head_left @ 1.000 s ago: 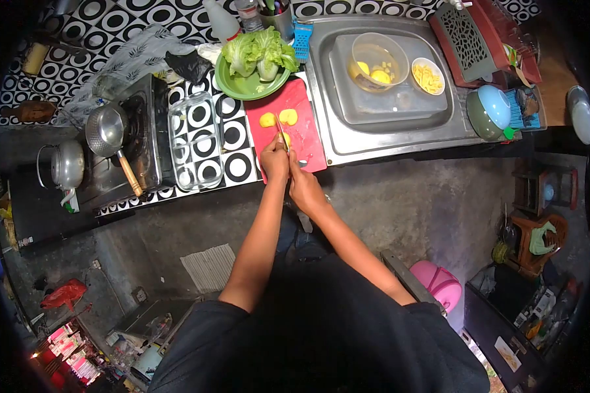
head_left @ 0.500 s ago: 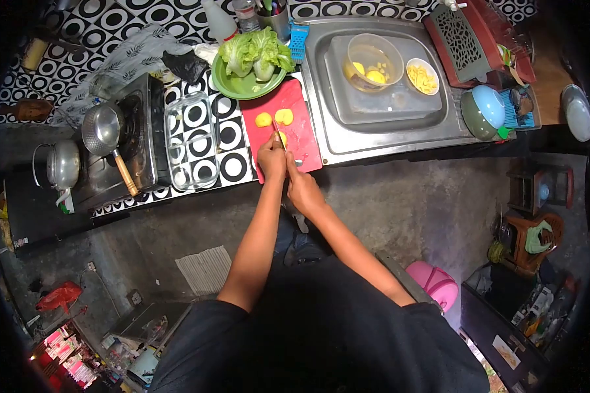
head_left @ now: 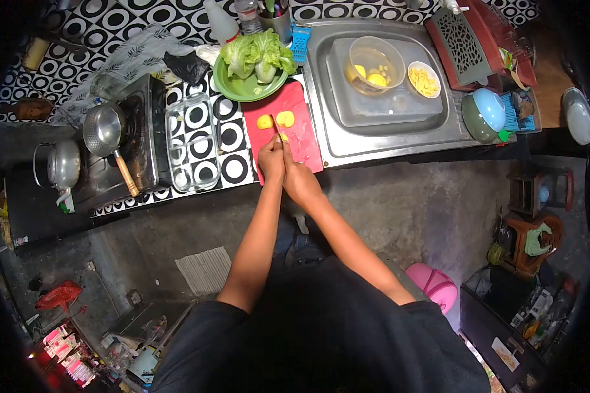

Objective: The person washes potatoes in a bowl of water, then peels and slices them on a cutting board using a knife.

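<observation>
Over the red cutting board point(head_left: 284, 99), my right hand point(head_left: 301, 182) is closed round the handle of a knife point(head_left: 275, 124), whose blade points away from me. My left hand point(head_left: 271, 160) is pressed close beside it, its fingers closed at a yellow potato piece point(head_left: 284, 137) that they partly cover. Two more yellow potato pieces lie farther up the board, one on the left point(head_left: 264, 122) and another on the right point(head_left: 286, 118). The knife handle is hidden by my fingers.
A green bowl point(head_left: 224, 84) of leafy greens stands behind the board. Left are a glass dish point(head_left: 193, 187) and a stove with a pan point(head_left: 103, 128). On the sink's right sit a clear tub point(head_left: 400, 56) with yellow pieces in water and a white bowl point(head_left: 437, 92) of yellow strips.
My right hand has drawn slightly down and turned a little, and the knife with it. The potato pieces stay about where they were on the board.
</observation>
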A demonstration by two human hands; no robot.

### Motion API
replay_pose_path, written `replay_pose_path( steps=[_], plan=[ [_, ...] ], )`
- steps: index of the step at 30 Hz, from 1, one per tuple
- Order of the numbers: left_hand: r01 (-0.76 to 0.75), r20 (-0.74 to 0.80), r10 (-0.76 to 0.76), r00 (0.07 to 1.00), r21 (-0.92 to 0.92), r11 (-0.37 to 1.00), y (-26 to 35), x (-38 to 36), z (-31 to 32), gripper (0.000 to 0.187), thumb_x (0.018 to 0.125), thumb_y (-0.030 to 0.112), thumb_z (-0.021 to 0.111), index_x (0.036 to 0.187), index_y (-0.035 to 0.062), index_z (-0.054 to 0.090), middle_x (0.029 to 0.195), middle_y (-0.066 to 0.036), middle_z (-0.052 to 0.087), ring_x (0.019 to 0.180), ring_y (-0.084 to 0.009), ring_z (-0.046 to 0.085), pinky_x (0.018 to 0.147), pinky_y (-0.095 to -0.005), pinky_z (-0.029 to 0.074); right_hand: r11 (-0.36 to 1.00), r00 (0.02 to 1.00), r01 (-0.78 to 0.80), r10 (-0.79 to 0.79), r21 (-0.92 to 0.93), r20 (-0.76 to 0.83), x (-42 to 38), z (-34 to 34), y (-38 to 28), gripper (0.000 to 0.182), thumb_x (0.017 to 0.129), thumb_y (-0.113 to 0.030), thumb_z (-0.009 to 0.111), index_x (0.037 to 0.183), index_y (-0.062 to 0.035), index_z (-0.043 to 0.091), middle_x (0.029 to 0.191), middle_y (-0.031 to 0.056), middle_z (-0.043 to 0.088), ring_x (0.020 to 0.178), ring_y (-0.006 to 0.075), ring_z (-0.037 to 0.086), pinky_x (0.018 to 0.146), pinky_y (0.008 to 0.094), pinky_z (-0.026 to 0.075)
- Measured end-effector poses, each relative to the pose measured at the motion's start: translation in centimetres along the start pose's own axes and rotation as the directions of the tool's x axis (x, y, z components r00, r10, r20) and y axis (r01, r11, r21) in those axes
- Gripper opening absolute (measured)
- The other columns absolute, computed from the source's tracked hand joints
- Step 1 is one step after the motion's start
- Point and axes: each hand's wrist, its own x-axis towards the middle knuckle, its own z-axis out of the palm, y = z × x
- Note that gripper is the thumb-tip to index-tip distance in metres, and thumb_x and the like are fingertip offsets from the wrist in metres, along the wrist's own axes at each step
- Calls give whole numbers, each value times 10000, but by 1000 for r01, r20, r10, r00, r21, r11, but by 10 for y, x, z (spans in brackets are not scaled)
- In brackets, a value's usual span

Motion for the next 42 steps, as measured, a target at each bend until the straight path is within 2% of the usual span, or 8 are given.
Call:
replay_pose_path(
  steps=[8, 11, 17, 23, 29, 35, 38, 42],
  plan=[
    [23, 19, -24, 1000, 33, 999, 5, 0, -1, 305, 991, 212, 623, 1217, 21, 700, 994, -130, 759, 841, -137, 658, 768, -306, 507, 1000, 1000, -18, 18, 7, -4, 8, -2, 0, 711, 894, -62, 515, 1537, 30, 225, 824, 363, 638, 771, 514, 646, 717, 577, 488],
    [68, 44, -67, 997, -31, 997, 15, -3, -4, 303, 972, 197, 638, 1211, 22, 700, 1085, -191, 737, 952, -223, 700, 847, -325, 516, 999, 999, -40, 40, 8, 25, 9, -7, -5, 727, 884, -46, 521, 1540, 31, 217, 833, 368, 638, 773, 513, 648, 719, 576, 489],
    [79, 39, -79, 996, -13, 997, 6, 0, -3, 305, 972, 194, 636, 1213, 17, 698, 1108, -187, 734, 969, -222, 700, 861, -323, 515, 999, 999, -34, 33, 27, 18, -1, -2, -4, 726, 889, -49, 515, 1543, 27, 210, 818, 358, 640, 770, 513, 648, 726, 573, 492],
    [97, 39, -95, 995, -58, 994, 9, -2, -1, 299, 968, 186, 635, 1198, 8, 705, 1106, -202, 727, 988, -247, 696, 880, -337, 509, 999, 1000, -28, 28, 39, 10, 0, -2, 5, 768, 877, -15, 516, 1567, -27, 178, 808, 343, 640, 786, 506, 652, 722, 568, 493],
    [-50, -6, 50, 999, 0, 999, -8, -2, 2, 297, 964, 188, 635, 1178, -4, 710, 1091, -201, 704, 1003, -294, 683, 904, -356, 498, 997, 998, -57, 56, 61, 21, -23, 6, 15, 775, 895, -1, 491, 1584, -72, 143, 843, 337, 636, 819, 503, 648, 741, 558, 489],
    [30, -9, -30, 1000, -7, 1000, -10, 2, 2, 292, 964, 196, 635, 1184, 21, 715, 1054, -196, 699, 984, -299, 685, 893, -361, 500, 992, 999, 1, 3, 126, -34, -5, 14, 17, 746, 906, 13, 467, 1584, -80, 168, 874, 340, 637, 837, 511, 642, 750, 546, 497],
    [-69, -10, 70, 997, 86, 994, -11, -2, 2, 298, 995, 187, 608, 1209, 1, 700, 1075, -159, 738, 931, -181, 675, 819, -310, 506, 989, 1000, 4, -3, 151, -12, -16, 12, 28, 722, 917, 3, 467, 1578, -71, 185, 882, 349, 633, 833, 515, 640, 736, 551, 493],
    [-89, -41, 94, 995, 108, 990, -14, -4, 3, 297, 996, 192, 612, 1197, -6, 705, 1064, -145, 740, 930, -180, 672, 819, -309, 508, 991, 1000, 11, -8, 137, -20, -20, 17, 30, 713, 923, -7, 462, 1576, -72, 183, 861, 342, 633, 813, 513, 637, 726, 563, 482]
  ],
)
